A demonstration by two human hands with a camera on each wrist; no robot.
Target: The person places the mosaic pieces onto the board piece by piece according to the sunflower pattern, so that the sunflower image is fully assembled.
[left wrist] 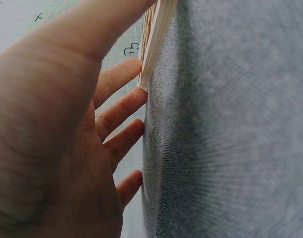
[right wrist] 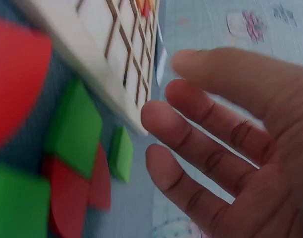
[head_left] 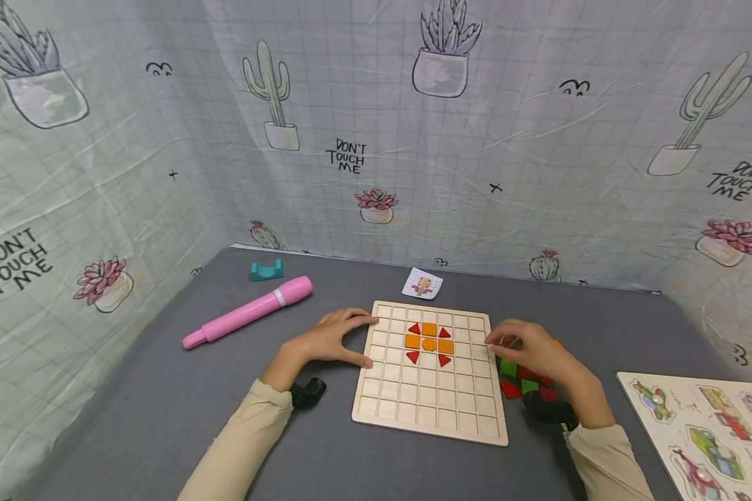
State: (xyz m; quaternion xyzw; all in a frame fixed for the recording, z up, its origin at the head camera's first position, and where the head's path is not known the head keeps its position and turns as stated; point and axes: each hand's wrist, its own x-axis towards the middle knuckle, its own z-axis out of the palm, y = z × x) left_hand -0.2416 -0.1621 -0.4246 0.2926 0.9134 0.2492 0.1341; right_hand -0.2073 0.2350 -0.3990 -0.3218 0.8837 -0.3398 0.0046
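Observation:
A pale wooden grid board (head_left: 429, 410) lies on the dark table. Near its upper middle, an orange round piece (head_left: 429, 344) is surrounded by orange squares (head_left: 429, 329) and red triangles (head_left: 412, 357). My left hand (head_left: 329, 339) rests at the board's left edge, thumb and fingers spread apart. Over the right edge hovers my right hand (head_left: 535, 351), its fingers loosely bent; the right wrist view shows nothing between thumb and fingers. Loose green pieces (right wrist: 75, 131) and red pieces (right wrist: 15, 79) lie beside the board below this hand, which partly hides them in the head view.
Behind the board lies a small pattern card (head_left: 423, 284). A pink pen-shaped object (head_left: 247, 313) and a teal curved stand (head_left: 267, 271) are at the far left. To the right is a picture puzzle board (head_left: 670, 435). A printed curtain (head_left: 439, 153) encloses the table.

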